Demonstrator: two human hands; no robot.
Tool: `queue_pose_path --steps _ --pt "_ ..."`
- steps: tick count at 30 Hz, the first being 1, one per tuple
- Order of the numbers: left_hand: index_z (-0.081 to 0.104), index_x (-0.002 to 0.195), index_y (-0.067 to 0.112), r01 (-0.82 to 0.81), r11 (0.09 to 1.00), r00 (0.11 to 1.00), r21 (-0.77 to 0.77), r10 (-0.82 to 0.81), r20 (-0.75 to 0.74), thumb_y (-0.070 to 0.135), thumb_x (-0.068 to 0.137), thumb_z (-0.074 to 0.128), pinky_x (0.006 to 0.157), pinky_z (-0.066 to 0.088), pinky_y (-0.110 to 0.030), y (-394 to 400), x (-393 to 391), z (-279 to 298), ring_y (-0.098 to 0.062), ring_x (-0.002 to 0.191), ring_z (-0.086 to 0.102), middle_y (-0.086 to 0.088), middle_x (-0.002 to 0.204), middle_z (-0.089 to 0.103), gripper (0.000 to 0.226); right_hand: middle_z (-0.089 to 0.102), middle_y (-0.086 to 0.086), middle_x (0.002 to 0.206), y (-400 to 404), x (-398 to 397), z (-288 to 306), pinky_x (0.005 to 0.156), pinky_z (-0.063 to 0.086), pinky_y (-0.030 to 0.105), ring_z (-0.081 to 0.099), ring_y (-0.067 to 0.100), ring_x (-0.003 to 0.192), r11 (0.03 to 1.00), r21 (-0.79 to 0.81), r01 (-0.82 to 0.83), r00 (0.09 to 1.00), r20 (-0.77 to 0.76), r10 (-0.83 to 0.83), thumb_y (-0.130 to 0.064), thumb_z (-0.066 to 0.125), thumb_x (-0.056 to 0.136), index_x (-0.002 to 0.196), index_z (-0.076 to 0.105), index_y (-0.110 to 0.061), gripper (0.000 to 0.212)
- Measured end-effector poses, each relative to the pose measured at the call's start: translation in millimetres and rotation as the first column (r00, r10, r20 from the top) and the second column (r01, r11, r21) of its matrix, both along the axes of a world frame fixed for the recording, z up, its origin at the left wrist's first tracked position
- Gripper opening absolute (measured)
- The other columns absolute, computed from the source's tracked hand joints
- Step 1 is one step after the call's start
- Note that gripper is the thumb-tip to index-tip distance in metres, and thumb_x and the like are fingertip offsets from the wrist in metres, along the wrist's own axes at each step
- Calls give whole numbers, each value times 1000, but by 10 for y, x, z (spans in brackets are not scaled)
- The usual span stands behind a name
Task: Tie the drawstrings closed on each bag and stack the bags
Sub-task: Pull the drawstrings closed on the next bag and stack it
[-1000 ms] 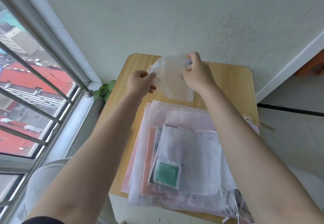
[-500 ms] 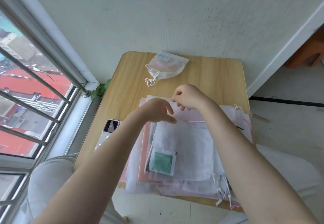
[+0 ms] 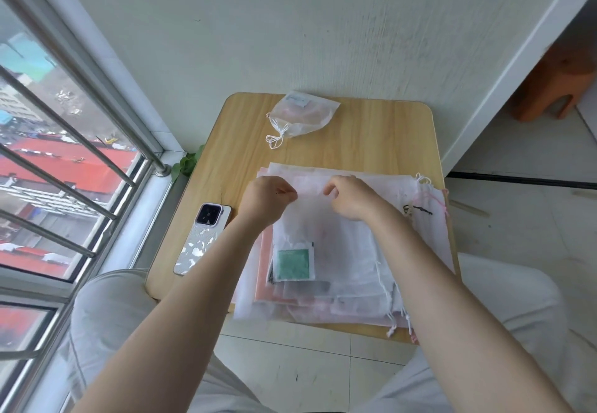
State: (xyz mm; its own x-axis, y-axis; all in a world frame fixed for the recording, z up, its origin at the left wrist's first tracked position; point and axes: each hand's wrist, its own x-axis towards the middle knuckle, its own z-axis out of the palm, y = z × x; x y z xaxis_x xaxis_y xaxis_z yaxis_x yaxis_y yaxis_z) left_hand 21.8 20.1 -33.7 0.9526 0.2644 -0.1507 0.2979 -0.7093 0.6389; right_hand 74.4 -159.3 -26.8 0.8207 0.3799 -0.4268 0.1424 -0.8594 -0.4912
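Your left hand (image 3: 266, 198) and right hand (image 3: 350, 196) each pinch the top bag (image 3: 339, 244) on the pile (image 3: 429, 238); one tied bag (image 3: 303, 114), one phone (image 3: 203, 243).

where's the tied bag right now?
In the head view, the tied bag lies at the table's far edge by the wall, left of centre. It sits apart from the flat pile and beyond both hands.

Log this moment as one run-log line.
left hand: pinches top bag | right hand: pinches top bag | tied bag: table far edge
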Motion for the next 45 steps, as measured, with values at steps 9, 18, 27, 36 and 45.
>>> queue_pose_path --steps 9,18,27,36,45 --pt "69 105 15 233 969 920 79 -194 -340 26 86 66 82 52 -29 261 -137 89 -17 95 63 2 104 66 22 58 -4 96 102 14 67 88 28 39 49 25 103 983 -179 -43 991 116 64 -15 44 89 88 62 -23 19" --pt "73 81 13 -39 964 994 -261 9 -112 29 87 70 53 37 -21 214 -218 84 -14 65 52 2 74 64 17 44 2 121 322 -84 154 74 39 23 47 14 101 931 364 -9 996 84 -23 -12 58 86 125 48 -17 41" --pt "62 76 6 -28 913 953 -406 -99 -287 34 79 70 58 34 -25 441 -382 69 -17 67 45 -1 71 52 30 57 -16 86 373 -137 -6 66 43 20 57 10 86 955 296 7 1000 -29 1 -13 54 91 92 66 -22 14" --pt "66 81 7 -296 266 920 -917 337 -200 20 98 52 79 51 -31 491 -292 6 -22 77 66 -5 74 68 26 57 -8 84 527 -200 22 61 41 19 53 10 75 954 294 -64 996 78 42 -20 60 91 97 69 -20 11" --pt "59 84 7 -298 -154 778 -942 533 -333 11 95 48 53 42 -20 533 -327 -172 -11 45 47 1 64 53 16 31 -4 58 326 -141 -57 54 25 31 33 16 53 985 157 70 994 67 -82 -51 59 90 59 31 -17 54"
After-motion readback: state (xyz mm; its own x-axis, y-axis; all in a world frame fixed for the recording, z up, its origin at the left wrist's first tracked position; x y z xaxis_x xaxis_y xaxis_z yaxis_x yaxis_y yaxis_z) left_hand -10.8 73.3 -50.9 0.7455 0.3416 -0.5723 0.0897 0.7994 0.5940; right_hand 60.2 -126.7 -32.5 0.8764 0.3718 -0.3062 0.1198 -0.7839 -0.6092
